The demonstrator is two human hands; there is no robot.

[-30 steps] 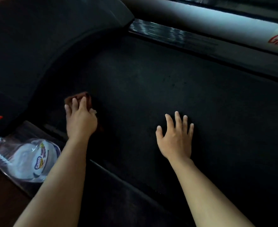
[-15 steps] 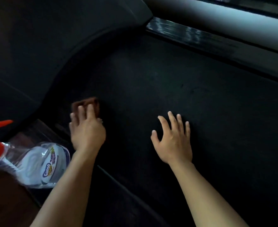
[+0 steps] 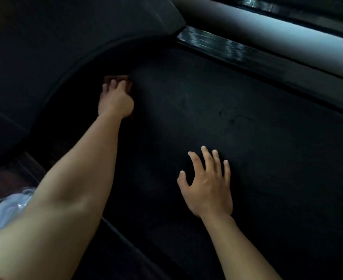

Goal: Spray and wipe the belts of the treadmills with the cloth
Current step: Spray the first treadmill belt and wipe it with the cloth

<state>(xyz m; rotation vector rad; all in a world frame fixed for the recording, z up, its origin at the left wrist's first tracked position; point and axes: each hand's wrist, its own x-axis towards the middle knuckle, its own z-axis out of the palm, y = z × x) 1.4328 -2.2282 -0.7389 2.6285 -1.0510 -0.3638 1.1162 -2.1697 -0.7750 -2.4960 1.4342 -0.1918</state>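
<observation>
The left hand (image 3: 116, 100) presses a small brown cloth (image 3: 116, 78) onto the black treadmill belt (image 3: 237, 128), fingers laid over it, near the dark curved motor cover (image 3: 65, 37), likely to scrub that end. The right hand (image 3: 207, 184), released and spread, rests on the belt, probably as a brace. The room is dim. A clear plastic spray bottle (image 3: 6, 209) lies beside the belt's near edge.

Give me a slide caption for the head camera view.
Left hand presses a brown cloth on the treadmill belt; right hand rests open on it.
</observation>
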